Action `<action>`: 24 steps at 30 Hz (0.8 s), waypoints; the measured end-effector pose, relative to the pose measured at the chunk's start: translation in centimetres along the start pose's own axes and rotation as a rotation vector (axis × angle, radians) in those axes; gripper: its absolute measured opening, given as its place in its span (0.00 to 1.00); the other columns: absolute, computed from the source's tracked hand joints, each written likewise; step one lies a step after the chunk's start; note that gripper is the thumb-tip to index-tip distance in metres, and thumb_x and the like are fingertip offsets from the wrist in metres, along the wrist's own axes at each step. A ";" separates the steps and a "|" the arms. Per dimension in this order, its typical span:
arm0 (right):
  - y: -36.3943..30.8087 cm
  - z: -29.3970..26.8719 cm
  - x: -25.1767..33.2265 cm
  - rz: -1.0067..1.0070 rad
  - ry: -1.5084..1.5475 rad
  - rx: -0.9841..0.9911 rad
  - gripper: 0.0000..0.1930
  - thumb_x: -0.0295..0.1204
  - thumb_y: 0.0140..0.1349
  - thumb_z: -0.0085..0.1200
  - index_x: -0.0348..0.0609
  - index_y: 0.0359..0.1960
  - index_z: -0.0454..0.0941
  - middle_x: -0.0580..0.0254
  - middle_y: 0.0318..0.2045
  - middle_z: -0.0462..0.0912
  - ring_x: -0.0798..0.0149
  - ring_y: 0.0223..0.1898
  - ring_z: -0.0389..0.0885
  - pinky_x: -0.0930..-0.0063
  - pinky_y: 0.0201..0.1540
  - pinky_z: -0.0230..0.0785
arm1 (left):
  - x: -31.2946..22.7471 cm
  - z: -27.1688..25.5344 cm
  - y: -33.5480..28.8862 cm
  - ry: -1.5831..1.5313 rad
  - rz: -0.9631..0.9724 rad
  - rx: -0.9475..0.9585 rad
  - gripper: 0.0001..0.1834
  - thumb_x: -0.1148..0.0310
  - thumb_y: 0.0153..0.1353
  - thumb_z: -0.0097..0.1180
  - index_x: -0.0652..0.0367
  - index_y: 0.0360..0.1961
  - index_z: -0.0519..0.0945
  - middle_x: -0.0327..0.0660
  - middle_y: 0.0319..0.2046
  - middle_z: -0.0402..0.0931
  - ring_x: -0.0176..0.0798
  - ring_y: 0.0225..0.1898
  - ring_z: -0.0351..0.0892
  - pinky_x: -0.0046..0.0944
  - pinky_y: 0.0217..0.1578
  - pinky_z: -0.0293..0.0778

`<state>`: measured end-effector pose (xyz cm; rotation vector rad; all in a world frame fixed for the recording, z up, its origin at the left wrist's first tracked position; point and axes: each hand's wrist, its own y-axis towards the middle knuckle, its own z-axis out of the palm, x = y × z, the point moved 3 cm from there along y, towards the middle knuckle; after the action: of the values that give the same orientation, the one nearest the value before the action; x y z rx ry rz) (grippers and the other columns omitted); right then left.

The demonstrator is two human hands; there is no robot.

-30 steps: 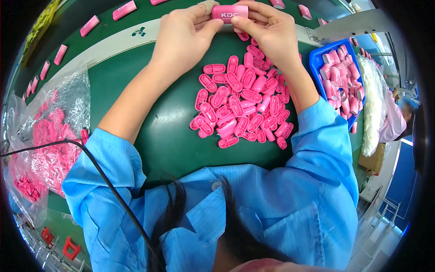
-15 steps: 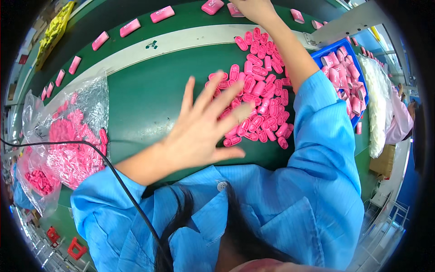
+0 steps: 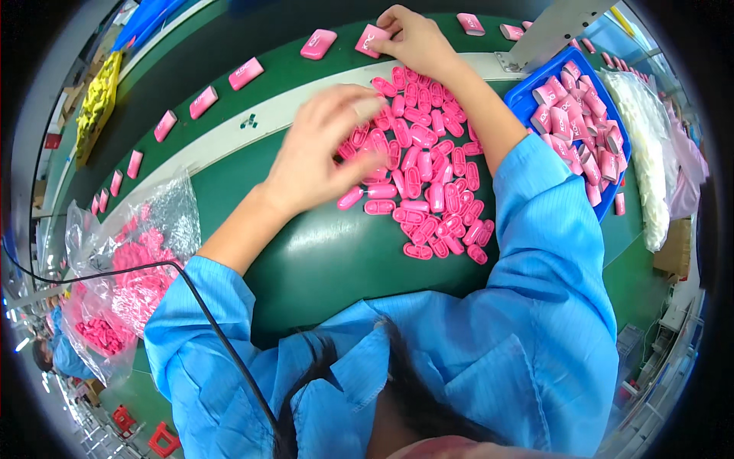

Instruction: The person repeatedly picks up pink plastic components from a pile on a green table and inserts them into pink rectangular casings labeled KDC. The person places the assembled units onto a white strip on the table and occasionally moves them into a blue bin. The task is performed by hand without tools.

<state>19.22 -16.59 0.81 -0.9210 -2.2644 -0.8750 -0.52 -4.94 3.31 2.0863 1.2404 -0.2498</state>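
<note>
L hand (image 3: pixel 321 153) blurred, spread; R hand (image 3: pixel 417 38) outstretched.

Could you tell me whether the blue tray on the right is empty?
No, the blue tray holds many pink cases, piled across it.

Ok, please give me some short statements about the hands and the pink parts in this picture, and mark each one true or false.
1. The right hand touches a pink rectangular case on the green belt. True.
2. The left hand is over the pile of small pink oval parts. True.
3. The blue tray at the right is filled with yellow parts. False: it holds pink cases.
4. The clear plastic bags lie at the person's right. False: they lie at the left, with pink parts inside.
5. More pink cases lie in a row along the belt. True.
</note>
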 end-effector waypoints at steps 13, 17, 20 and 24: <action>-0.8 -0.4 -0.5 -0.041 -0.092 0.032 0.19 0.35 0.51 0.63 0.36 0.41 0.78 0.48 0.34 0.83 0.54 0.35 0.84 0.68 0.41 0.74 | 5.0 2.1 7.5 0.356 -0.443 0.096 0.18 0.52 0.51 0.63 0.58 0.25 0.84 0.48 0.20 0.79 0.50 0.27 0.81 0.45 0.33 0.76; -1.7 -1.2 0.4 -0.073 -0.013 0.090 0.19 0.36 0.51 0.63 0.34 0.39 0.78 0.50 0.30 0.82 0.58 0.30 0.81 0.69 0.38 0.72 | 6.6 0.4 5.6 0.108 -0.503 -0.093 0.15 0.61 0.55 0.63 0.59 0.40 0.83 0.39 0.23 0.79 0.34 0.24 0.79 0.35 0.29 0.75; -2.0 -2.0 2.8 -0.112 -0.058 0.215 0.17 0.35 0.54 0.61 0.34 0.41 0.77 0.55 0.30 0.81 0.65 0.28 0.79 0.72 0.36 0.72 | 6.8 -0.6 3.2 -0.364 -0.710 -0.167 0.19 0.69 0.59 0.60 0.61 0.52 0.78 0.34 0.32 0.76 0.26 0.27 0.75 0.27 0.30 0.74; -2.7 -1.2 4.0 0.004 0.372 0.227 0.16 0.32 0.59 0.59 0.36 0.45 0.76 0.63 0.33 0.81 0.74 0.31 0.78 0.79 0.35 0.72 | 6.8 0.0 2.3 -0.869 -0.701 -0.323 0.17 0.74 0.60 0.58 0.65 0.51 0.76 0.39 0.38 0.78 0.30 0.32 0.79 0.28 0.35 0.78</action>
<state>15.01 -17.39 3.34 -0.6036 -1.9875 -0.7016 4.93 -0.91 1.12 0.9868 1.2616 -1.0565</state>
